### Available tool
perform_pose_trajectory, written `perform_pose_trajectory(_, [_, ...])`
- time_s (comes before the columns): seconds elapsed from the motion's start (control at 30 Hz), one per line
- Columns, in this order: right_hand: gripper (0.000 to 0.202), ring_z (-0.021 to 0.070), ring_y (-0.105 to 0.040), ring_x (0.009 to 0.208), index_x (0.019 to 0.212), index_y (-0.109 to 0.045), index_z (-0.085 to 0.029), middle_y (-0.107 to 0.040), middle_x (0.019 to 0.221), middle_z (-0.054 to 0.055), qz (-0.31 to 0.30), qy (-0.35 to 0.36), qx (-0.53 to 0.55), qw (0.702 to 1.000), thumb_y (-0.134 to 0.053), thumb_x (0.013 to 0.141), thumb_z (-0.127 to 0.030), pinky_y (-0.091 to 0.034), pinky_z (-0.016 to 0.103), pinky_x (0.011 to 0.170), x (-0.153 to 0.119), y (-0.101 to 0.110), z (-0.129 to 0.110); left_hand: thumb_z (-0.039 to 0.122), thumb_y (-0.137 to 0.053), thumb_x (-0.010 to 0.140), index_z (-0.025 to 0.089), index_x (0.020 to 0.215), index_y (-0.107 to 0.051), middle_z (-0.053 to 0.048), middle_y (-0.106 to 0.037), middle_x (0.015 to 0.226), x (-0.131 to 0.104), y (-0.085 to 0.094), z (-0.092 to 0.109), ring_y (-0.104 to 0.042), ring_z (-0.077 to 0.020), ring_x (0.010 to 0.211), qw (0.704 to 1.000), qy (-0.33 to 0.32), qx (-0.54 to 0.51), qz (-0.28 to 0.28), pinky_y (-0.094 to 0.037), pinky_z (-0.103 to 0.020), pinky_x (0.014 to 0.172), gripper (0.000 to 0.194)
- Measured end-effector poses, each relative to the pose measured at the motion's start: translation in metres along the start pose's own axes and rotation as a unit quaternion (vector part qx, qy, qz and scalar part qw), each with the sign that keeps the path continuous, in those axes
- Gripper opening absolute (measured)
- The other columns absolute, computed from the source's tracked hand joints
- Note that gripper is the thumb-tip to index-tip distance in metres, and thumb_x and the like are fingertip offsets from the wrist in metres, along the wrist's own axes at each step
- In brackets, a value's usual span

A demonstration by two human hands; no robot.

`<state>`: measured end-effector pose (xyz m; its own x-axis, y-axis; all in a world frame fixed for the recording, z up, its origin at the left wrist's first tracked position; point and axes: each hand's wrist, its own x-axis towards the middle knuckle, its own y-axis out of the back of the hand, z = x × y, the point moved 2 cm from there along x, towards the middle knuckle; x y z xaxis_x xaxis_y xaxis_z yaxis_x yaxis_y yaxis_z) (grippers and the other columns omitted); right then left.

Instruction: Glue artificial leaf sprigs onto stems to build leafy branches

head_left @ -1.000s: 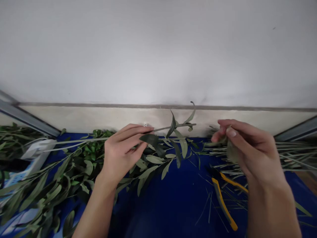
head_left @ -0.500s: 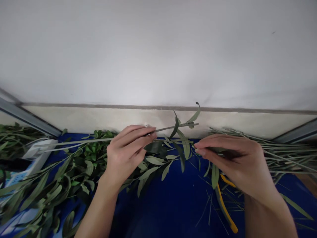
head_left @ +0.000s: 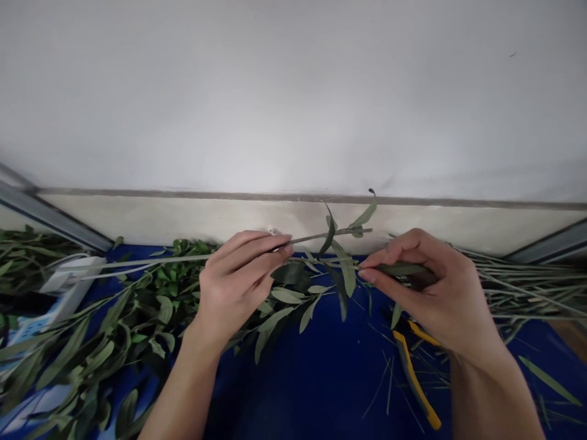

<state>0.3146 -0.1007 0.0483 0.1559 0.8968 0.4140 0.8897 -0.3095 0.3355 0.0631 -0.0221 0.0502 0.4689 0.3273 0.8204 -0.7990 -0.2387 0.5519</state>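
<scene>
My left hand (head_left: 238, 278) is closed around a thin grey-green stem (head_left: 316, 236), which sticks out to the right with a few long leaves near its cut end. Two pale stems (head_left: 151, 263) run out from the same hand toward the left. My right hand (head_left: 440, 293) is pinched, thumb against forefinger, on a leafy sprig (head_left: 398, 269), and a long leaf lies under its curled fingers. Both hands are just above the blue table, a short gap apart. Beneath my right hand lie yellow-handled pliers (head_left: 415, 379), their jaws hidden.
Leafy branches (head_left: 92, 348) are heaped at the left, beside a white power strip (head_left: 68, 287). A bundle of bare stems (head_left: 527, 284) lies at the right. Trimmings (head_left: 389, 379) and a loose leaf (head_left: 550, 380) are scattered over the blue table (head_left: 298, 379). A pale wall (head_left: 293, 110) rises behind.
My right hand has turned and its knuckles have risen slightly; a leaf now shows along its fingers. The stem in my left hand has shifted a little to the right.
</scene>
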Motion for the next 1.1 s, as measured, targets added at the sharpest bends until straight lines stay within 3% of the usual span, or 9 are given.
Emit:
perform_pose_trajectory(0.37, [0.023, 0.0182, -0.079, 0.088, 0.088, -0.060, -0.027, -0.081, 0.089, -0.002, -0.024, -0.013, 0.021, 0.999, -0.083, 0.086, -0.026, -0.064, 0.023, 0.071, -0.0011, 0.0014, -0.0001, -0.007, -0.062, 0.087, 0.018, 0.101, -0.076, -0.008, -0.079, 0.110, -0.0004, 0.0000, -0.0009, -0.075, -0.0265, 0.104, 1.000, -0.024, -0.006, -0.004, -0.067, -0.045, 0.087, 0.032])
perform_pose_trajectory(0.67, [0.019, 0.0151, -0.077, 0.088, 0.085, -0.059, -0.025, -0.078, 0.090, -0.001, -0.051, 0.024, -0.021, 0.998, -0.077, 0.090, -0.019, -0.059, 0.019, 0.069, -0.0006, 0.0037, -0.0034, -0.002, -0.072, 0.087, 0.014, 0.094, -0.073, -0.012, -0.079, 0.106, 0.0030, -0.0001, 0.0033, -0.074, -0.0271, 0.100, 0.999, -0.045, 0.004, -0.022, -0.067, -0.047, 0.086, 0.017])
perform_pose_trajectory(0.87, [0.020, 0.0134, -0.075, 0.085, 0.080, -0.059, -0.025, -0.078, 0.088, -0.003, -0.077, 0.027, -0.055, 0.995, -0.075, 0.092, -0.021, -0.055, 0.020, 0.069, -0.0028, 0.0071, -0.0028, -0.003, -0.078, 0.081, 0.016, 0.096, -0.073, -0.009, -0.079, 0.107, 0.0015, -0.0010, 0.0038, -0.074, -0.0257, 0.098, 0.998, -0.059, 0.012, -0.015, -0.067, -0.044, 0.082, 0.025])
perform_pose_trajectory(1.1, [0.025, 0.0099, -0.061, 0.056, 0.077, -0.057, -0.023, -0.074, 0.078, 0.000, -0.075, -0.077, 0.049, 0.993, -0.078, 0.089, -0.026, -0.051, 0.022, 0.053, 0.0010, 0.0029, 0.0016, -0.001, -0.078, 0.083, 0.019, 0.093, -0.071, -0.006, -0.078, 0.107, 0.0054, -0.0005, 0.0080, -0.073, -0.0234, 0.095, 0.998, -0.059, 0.029, -0.003, -0.067, -0.042, 0.078, 0.023])
